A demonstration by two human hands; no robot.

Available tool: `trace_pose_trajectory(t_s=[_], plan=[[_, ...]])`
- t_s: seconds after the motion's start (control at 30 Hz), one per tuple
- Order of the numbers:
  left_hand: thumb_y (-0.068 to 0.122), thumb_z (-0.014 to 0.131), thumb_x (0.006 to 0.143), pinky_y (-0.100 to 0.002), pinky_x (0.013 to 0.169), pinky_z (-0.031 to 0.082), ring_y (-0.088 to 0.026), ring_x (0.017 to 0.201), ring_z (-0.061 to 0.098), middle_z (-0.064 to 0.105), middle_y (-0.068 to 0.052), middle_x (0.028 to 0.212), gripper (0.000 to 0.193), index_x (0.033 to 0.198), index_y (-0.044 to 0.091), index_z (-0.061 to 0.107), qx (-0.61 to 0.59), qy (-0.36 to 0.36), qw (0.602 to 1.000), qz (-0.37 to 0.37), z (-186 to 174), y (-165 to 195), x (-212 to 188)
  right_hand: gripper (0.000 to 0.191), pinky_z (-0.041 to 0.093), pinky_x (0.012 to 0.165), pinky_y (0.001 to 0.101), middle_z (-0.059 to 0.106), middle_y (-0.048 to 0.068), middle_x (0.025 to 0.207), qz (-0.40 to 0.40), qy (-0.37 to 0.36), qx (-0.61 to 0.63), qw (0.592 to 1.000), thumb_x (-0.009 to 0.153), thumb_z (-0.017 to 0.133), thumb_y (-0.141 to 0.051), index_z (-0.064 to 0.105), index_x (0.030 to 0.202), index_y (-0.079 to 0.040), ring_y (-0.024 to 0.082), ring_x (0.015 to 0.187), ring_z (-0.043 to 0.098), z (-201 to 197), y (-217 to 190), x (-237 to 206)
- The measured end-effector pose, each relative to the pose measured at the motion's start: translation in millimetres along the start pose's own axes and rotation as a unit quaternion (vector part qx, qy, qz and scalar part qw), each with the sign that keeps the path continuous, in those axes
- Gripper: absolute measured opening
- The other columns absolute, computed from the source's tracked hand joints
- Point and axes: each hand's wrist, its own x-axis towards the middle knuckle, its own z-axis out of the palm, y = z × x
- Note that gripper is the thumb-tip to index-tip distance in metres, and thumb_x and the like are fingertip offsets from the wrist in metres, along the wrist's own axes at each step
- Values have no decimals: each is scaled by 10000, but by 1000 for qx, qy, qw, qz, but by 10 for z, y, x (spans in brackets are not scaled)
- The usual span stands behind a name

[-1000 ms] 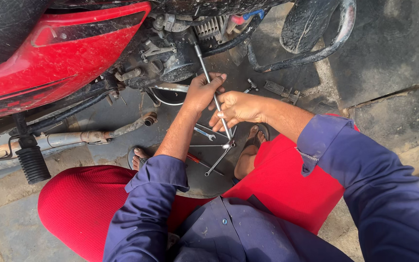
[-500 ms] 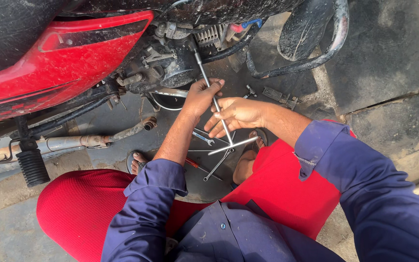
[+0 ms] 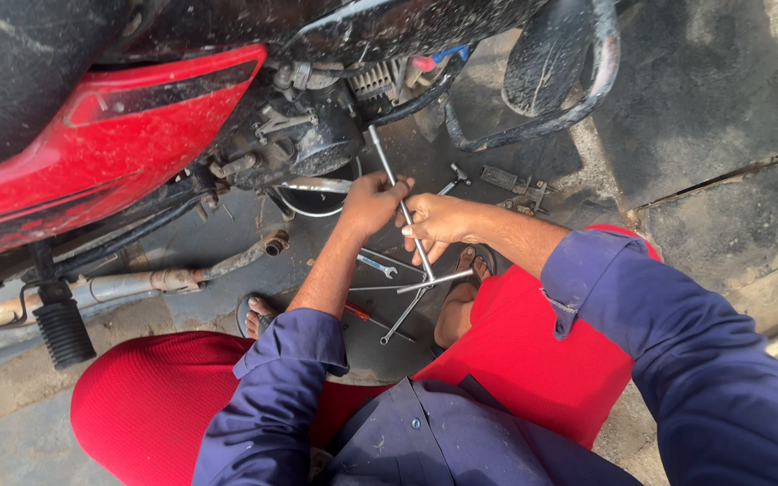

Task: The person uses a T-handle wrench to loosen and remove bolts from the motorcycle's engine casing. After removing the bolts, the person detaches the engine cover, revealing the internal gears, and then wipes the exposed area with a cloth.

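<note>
Shiny metal, that is the cross wrench [image 3: 404, 229] both my hands hold. My left hand [image 3: 369, 202] is wrapped tight around its long bar, and my right hand [image 3: 434, 225] grips it just beside. Its far tip touches the dark engine [image 3: 303, 139] under the red motorbike [image 3: 110, 135].

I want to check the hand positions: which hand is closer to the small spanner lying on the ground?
Left. The left hand grips the cross wrench directly above the small spanner; the right hand holds the shaft further to the side.
</note>
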Motion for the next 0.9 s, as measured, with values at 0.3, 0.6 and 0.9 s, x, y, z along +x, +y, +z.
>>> trace_pose_trajectory(t_s=[0.3,0.6,0.9], plan=[[530,627,926,-324,617,550,-202,572,722,698,-82,596,503,792,76,799,204,-22,976,-72,-110,241,-149,380,676,765,460,671,194,1049,12,14,14,1000,1036,492,-149,478,1370,32,331,870,763,-179,195,279],[668,598,911,-324,584,601,-167,587,725,761,-47,701,663,801,41,784,220,-49,955,-194,-378,144,-228,417,666,775,423,701,219,1163,6,-6,12,1000,1034,461,-131,472,1433,-11,312,903,763,-224,187,399],[667,753,794,-321,526,549,-213,552,712,748,-126,755,716,933,-35,764,142,48,972,-179,-413,-89,-282,396,673,616,366,758,201,919,-33,67,94,993,886,761,-150,654,1208,55,253,730,780,-96,301,534]])
